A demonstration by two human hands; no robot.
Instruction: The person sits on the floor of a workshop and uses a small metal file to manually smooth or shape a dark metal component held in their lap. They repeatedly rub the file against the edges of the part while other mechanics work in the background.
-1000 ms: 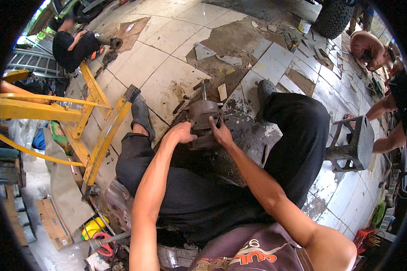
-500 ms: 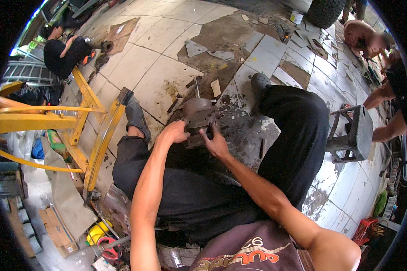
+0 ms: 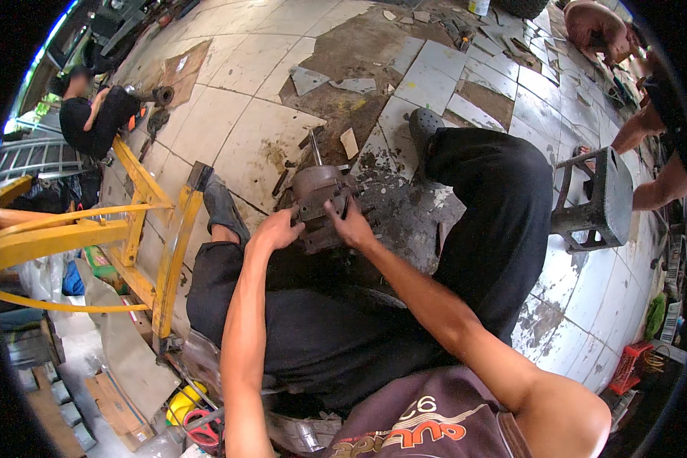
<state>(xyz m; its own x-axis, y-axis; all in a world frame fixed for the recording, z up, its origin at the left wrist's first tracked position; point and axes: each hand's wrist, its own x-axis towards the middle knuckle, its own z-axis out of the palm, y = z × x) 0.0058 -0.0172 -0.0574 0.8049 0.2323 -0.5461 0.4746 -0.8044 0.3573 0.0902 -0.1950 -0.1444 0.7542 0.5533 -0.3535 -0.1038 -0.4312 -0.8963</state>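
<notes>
A greasy brown metal gearbox housing (image 3: pixel 317 183), with a bright shaft (image 3: pixel 316 146) sticking out of its far end, stands on the floor between my legs. My left hand (image 3: pixel 279 229) grips its left side, fingers bent against the lower edge. On the opposite side is my right hand (image 3: pixel 350 227), its thumb on the near face and its fingers along the right edge. The housing's underside and some fingertips are hidden. Dark oily ground (image 3: pixel 404 229) spreads around it.
To the left stands a yellow metal frame (image 3: pixel 177 259). A dark plastic stool (image 3: pixel 611 200) is at the right, beside another person's arms (image 3: pixel 649 133). Another person (image 3: pixel 91 114) sits far left. Broken tiles (image 3: pixel 309 80) lie ahead. Red-handled scissors (image 3: pixel 203 431) lie lower left.
The view has shifted a little, so the scene sits slightly differently in the picture. Both hands stay at the housing, with small shifts of the fingers.
</notes>
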